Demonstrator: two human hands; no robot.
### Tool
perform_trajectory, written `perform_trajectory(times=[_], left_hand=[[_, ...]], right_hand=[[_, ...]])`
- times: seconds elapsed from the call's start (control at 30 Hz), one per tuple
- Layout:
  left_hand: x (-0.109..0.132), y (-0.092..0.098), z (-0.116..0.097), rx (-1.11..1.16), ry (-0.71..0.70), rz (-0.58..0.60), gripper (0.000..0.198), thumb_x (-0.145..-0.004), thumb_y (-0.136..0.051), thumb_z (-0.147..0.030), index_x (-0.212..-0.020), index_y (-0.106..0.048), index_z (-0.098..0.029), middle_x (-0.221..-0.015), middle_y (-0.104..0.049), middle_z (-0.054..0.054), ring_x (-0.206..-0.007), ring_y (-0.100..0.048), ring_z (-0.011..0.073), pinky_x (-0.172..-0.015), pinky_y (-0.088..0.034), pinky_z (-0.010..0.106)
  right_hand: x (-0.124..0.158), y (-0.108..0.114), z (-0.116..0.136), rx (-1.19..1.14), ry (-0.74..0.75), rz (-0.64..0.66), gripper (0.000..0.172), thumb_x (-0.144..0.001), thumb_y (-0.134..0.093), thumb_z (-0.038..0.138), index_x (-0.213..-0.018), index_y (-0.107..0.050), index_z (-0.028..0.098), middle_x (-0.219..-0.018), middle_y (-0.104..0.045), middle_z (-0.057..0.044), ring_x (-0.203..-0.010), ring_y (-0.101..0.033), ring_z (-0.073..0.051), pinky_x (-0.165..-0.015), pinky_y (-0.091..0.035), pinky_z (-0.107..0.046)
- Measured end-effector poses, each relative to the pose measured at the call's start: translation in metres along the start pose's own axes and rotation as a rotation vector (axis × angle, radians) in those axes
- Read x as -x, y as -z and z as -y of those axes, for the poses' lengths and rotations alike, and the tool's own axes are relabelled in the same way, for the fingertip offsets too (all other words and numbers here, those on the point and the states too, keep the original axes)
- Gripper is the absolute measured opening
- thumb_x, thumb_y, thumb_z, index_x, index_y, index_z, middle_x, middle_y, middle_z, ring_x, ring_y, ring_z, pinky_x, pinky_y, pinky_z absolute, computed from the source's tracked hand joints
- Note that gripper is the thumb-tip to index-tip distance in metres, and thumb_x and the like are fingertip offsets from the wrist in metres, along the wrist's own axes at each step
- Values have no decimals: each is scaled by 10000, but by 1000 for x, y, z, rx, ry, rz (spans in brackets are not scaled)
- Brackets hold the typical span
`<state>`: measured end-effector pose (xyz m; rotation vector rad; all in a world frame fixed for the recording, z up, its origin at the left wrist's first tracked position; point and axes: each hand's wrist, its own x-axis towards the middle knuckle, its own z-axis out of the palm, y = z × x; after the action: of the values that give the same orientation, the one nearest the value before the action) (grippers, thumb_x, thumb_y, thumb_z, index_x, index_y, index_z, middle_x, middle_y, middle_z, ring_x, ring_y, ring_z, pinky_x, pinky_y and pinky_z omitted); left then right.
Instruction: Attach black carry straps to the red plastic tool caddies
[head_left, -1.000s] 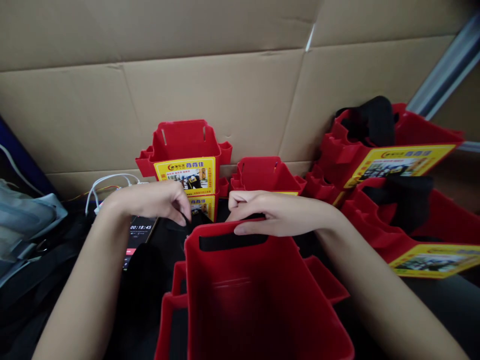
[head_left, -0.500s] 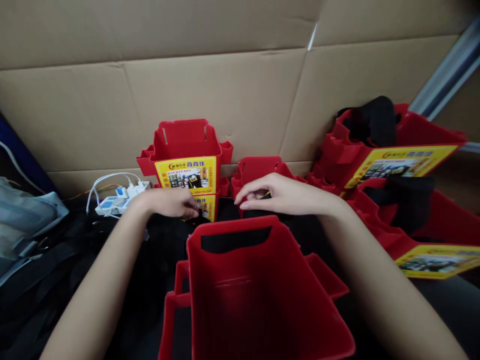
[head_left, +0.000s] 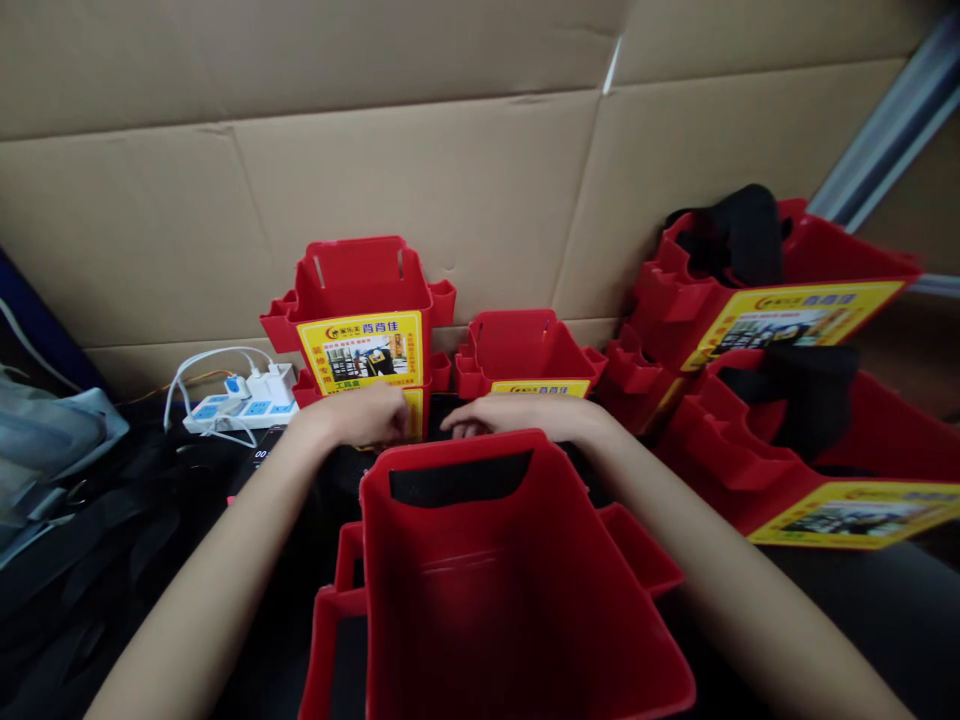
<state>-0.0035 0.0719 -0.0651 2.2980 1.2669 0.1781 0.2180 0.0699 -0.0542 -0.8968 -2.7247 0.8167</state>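
You are apparently fitting the black strap (head_left: 459,481) to the red bin (head_left: 480,600). Left hand (head_left: 375,413) curled, right hand (head_left: 521,414) loosely bent; holds cannot be told. Next likely calls for even tension.

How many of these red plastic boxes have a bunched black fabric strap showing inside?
2: the rear red plastic box at far right and the red plastic box in front of it. Others may be hidden.

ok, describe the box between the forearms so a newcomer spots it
Start at the cardboard wall and drop past the left hand and right hand. The red box sits just below them, cut off by the picture's bottom edge. It looks largest and, unlike the boxes behind, shows no yellow label.
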Motion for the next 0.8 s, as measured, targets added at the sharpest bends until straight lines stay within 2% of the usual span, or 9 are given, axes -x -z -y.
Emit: perform_trajectory(times=[0.13, 0.2, 0.23, 0.3, 0.37, 0.47, 0.57, 0.67, 0.8], left_hand=[[32, 30, -13, 152, -168, 191, 332, -867, -417, -345, -881, -695, -163, -877, -687, 51, -810, -583, 155, -790, -431, 241], [46, 40, -17, 233, -208, 271, 331, -842, -478, -395, -992, -675, -175, -985, -675, 55, -907, -578, 176, -856, -423, 257], [50, 42, -18, 236, -218, 304, 331, -794, -558, -394, -1017, -667, -176, -1005, -671, 53, -928, -574, 187, -867, -421, 261], [54, 43, -19, 203, -235, 378, 357, -674, -697, -342, -988, -674, -173, -972, -679, 42, -910, -579, 196, -845, -432, 254], [51, 41, -21, 184, -240, 438, 305, -622, -740, -299, -896, -693, -172, -889, -691, 28, -834, -590, 182, -797, -448, 241], [44, 36, -19, 196, -239, 453, 252, -614, -746, -276, -843, -697, -181, -828, -694, 23, -765, -590, 165, -728, -461, 228], [43, 34, -8, 220, -198, 509, 219, -645, -724, -305, -827, -707, -184, -812, -699, 44, -738, -601, 171, -673, -472, 237], [58, 40, 15, 228, -58, 547, 191, -714, -663, -349, -756, -711, -169, -649, -674, 53, -562, -581, 135, -544, -446, 216], [101, 62, 53, 228, 107, 390, 234, -792, -579, -335, -683, -678, -153, -609, -640, 16, -463, -520, 66, -457, -360, 159]], right_hand=[[-9, 4, 7, -264, 96, 83, 344, -892, -383, 335, -1076, -600, 142, -1084, -635, -78, -953, -597, -145, -863, -441, -281], [-4, 8, 17, -411, 163, 93, 439, -919, -301, 392, -1119, -563, 102, -1095, -626, -114, -973, -594, -153, -893, -433, -312], [0, 9, 24, -436, 190, 102, 446, -905, -341, 413, -1158, -535, 102, -1112, -618, -117, -987, -591, -157, -892, -436, -315], [11, 9, 40, -357, 218, 83, 492, -815, -531, 407, -1233, -484, 150, -1156, -600, -87, -1026, -572, -163, -890, -434, -300], [20, 5, 53, -160, 195, 3, 556, -725, -653, 345, -1243, -487, 229, -1152, -605, -34, -1010, -571, -165, -866, -429, -282], [24, -3, 63, 120, 140, -61, 350, -785, -591, 265, -1135, -580, 276, -1031, -650, 1, -879, -591, -156, -761, -418, -262], [21, -6, 62, 228, 143, -7, 203, -840, -511, 223, -997, -640, 227, -843, -665, -5, -715, -574, -132, -641, -380, -235], [18, -5, 57, 260, 167, -17, 157, -849, -507, 248, -929, -632, 197, -767, -640, -2, -636, -529, -111, -594, -344, -226], [20, -4, 53, 286, 138, -45, 147, -860, -491, 283, -846, -605, 191, -713, -605, 8, -582, -482, -99, -572, -329, -228]])
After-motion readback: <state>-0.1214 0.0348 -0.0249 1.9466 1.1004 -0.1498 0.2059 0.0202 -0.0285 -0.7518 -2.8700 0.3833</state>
